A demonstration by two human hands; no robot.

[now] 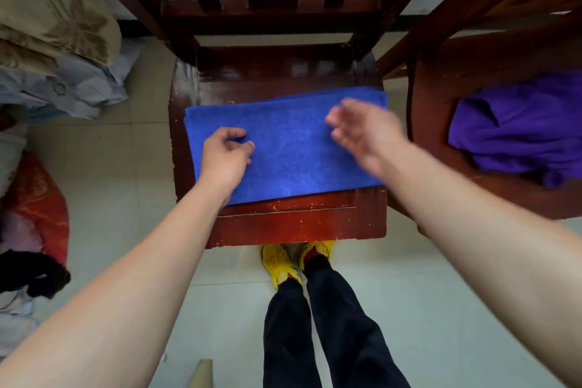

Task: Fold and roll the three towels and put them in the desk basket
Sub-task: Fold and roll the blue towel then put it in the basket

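The left hand (pixel 225 151) lies on the left part of the blue towel (pixel 289 148) with fingers curled, though whether they pinch the cloth cannot be told. The right hand (pixel 362 132), blurred, hovers over the towel's right part with fingers loosely spread, holding nothing. The blue towel lies folded flat across the wooden chair seat (pixel 296 224), and a crumpled purple towel (pixel 519 132) lies on the neighbouring chair (pixel 441 88) to the right.

L hand (pixel 225 156) palm down, fingers loosely curled; R hand (pixel 362 132) fingers relaxed, blurred.
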